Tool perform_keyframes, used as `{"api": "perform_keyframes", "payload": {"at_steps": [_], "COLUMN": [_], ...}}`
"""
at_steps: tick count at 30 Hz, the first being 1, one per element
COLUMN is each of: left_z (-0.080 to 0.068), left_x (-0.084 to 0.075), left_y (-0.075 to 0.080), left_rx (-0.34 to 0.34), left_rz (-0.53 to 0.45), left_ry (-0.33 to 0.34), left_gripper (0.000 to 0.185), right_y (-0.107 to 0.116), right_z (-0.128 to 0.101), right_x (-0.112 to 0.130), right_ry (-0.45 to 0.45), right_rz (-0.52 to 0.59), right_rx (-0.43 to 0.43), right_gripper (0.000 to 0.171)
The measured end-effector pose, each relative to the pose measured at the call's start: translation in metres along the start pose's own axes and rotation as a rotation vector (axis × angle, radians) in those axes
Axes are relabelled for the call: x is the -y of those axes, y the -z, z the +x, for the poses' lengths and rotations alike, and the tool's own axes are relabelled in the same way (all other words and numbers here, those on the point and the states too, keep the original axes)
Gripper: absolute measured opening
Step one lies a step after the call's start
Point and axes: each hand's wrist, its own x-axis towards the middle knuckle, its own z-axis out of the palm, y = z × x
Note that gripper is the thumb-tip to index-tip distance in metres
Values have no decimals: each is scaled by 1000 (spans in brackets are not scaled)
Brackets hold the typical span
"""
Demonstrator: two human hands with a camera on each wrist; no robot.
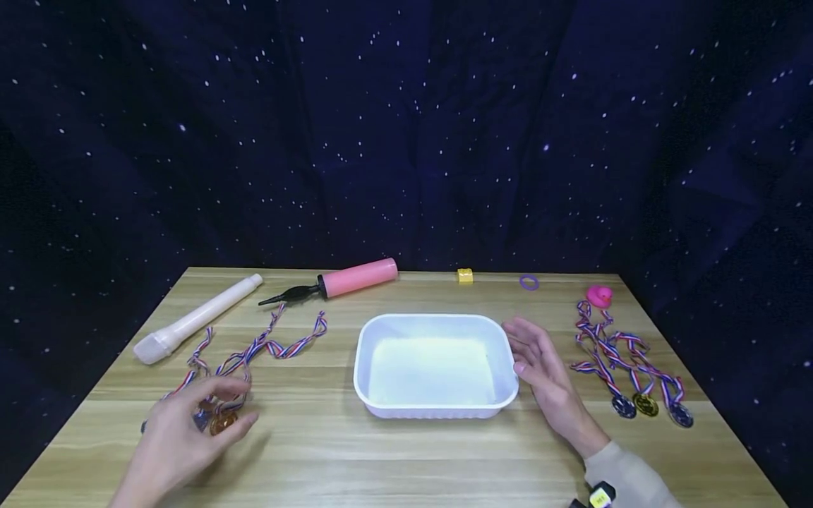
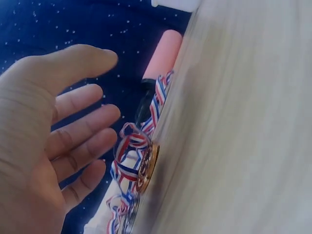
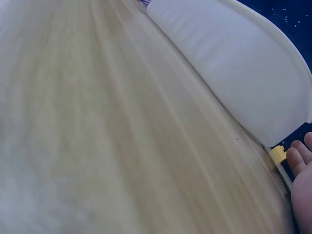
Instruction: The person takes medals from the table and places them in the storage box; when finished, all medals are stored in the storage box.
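Note:
Over the left group of medals hovers my left hand (image 1: 181, 430), its fingers loosely bent and apart from the thumb. In the left wrist view the bronze-coloured medal (image 2: 152, 168) lies beyond its fingertips, and nothing is between thumb and fingers. Red, white and blue ribbons (image 1: 244, 358) spread behind that hand, which partly hides the medals. My right hand (image 1: 551, 384) is at the right side of a white plastic basin (image 1: 438, 411), fingers extended along its outer side and thumb right at the rim. The basin has nothing inside.
A white tube-shaped stick (image 1: 203, 314) lies at the left, with a pink hand pump (image 1: 358, 277) behind the ribbons. Along the back are a small yellow block (image 1: 465, 276) and a purple ring (image 1: 528, 282). At right, a pink rubber duck (image 1: 599, 295) sits by ribboned medals (image 1: 645, 404).

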Motion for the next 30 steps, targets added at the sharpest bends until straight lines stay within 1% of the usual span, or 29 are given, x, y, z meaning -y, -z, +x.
{"api": "perform_keyframes", "payload": {"at_steps": [3, 6, 9, 14, 22, 24, 27, 29, 30], "left_z": [-3, -4, -5, -6, -6, -6, -7, -8, -8], "left_x": [5, 9, 12, 15, 14, 15, 16, 16, 16], "left_y": [3, 7, 8, 8, 5, 4, 2, 1, 1], "left_rx": [8, 28, 62, 126, 179, 199, 224, 230, 232], "left_rz": [28, 40, 45, 33, -67, -111, -203, -243, -247], "left_ry": [41, 62, 59, 45, 36, 32, 27, 40, 50], "left_gripper": [49, 48, 47, 48, 58, 58, 57, 56, 56], "right_y": [-1, -1, -1, -1, 0, 0, -1, -1, -1], "right_z": [-1, -1, -1, -1, -2, -2, -2, -1, -1], "right_x": [-2, -2, -3, -3, -4, -3, -3, -3, -3], "right_ry": [-4, 7, 17, -6, -23, -21, -11, -7, -5], "right_rz": [1, 2, 2, -8, -27, -31, -38, -43, -45], "right_rx": [-5, -13, -19, -18, -24, -26, -22, -20, -20], "right_gripper": [69, 68, 67, 67, 68, 67, 65, 64, 64]}}
